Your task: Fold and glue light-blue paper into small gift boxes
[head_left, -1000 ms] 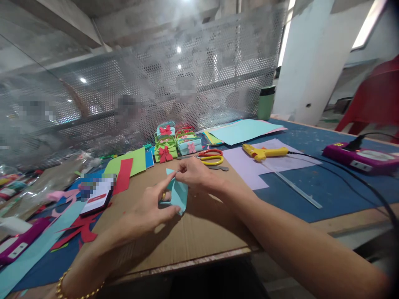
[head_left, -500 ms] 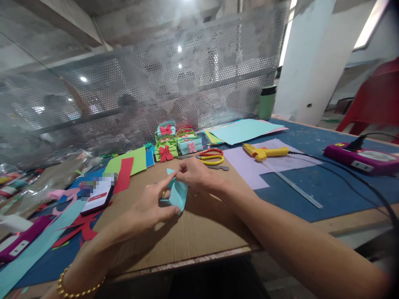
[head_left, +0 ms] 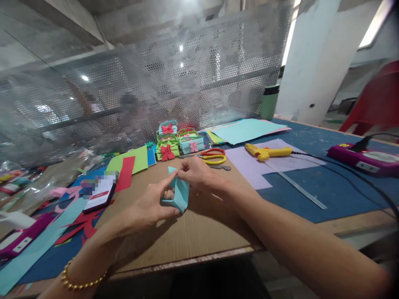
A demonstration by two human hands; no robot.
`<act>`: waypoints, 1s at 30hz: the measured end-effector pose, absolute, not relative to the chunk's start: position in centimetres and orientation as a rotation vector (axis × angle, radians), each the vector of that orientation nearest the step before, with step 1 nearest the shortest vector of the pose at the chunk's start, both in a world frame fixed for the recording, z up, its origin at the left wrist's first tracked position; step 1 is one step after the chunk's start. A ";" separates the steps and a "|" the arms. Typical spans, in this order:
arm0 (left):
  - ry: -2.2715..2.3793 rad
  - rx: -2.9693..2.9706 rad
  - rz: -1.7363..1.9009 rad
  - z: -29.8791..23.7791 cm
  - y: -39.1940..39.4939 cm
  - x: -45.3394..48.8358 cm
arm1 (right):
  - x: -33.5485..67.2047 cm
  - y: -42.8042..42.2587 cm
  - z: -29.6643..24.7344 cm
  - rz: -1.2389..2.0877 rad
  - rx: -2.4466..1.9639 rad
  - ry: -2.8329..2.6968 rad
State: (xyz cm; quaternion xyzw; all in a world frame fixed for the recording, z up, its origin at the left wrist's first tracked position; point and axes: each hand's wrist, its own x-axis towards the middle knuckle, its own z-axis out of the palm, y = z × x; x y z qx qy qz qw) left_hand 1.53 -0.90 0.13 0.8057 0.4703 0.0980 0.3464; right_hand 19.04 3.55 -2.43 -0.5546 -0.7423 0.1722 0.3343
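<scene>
A small folded piece of light blue paper [head_left: 181,193] is held above the brown cardboard [head_left: 199,236]. My left hand [head_left: 154,201] grips it from the left, with the thumb at its lower edge and the fingers around and partly inside the fold. At its top edge, my right hand [head_left: 195,172] pinches the paper with thumb and forefinger. Just beyond the right hand lie scissors [head_left: 215,158] with red and yellow handles. Small paper baskets with bows [head_left: 168,151] stand together behind the hands.
On the right, a yellow glue gun [head_left: 269,153] with a clear glue stick rests on lilac paper [head_left: 243,166]. A purple power strip [head_left: 363,160] and cable lie farther right. A phone [head_left: 101,197], red paper scraps [head_left: 81,226] and green paper [head_left: 137,160] are on the left.
Both hands keep hold of the light blue paper, with only slight finger movement. The whole view has shifted a little.
</scene>
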 end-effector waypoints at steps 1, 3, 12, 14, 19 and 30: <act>1.228 2.101 0.245 0.1 -0.8 1.5 | 19.0 3.5 -2.4 0.451 -1.443 -1.941; 1.272 2.165 0.208 0.1 -0.7 1.6 | 18.9 3.5 -2.5 0.458 -1.428 -1.957; 1.416 2.401 0.114 0.5 -1.5 2.1 | 18.8 3.9 -3.3 0.430 -1.395 -1.985; 1.438 2.411 0.176 0.3 -1.7 1.9 | 18.9 4.0 -3.5 0.418 -1.390 -1.982; 1.420 2.472 0.418 -0.7 -1.7 0.6 | 18.9 4.0 -3.8 0.408 -1.382 -1.992; 1.385 2.496 0.406 -0.4 -1.8 0.7 | 18.9 3.7 -3.5 0.371 -1.386 -2.037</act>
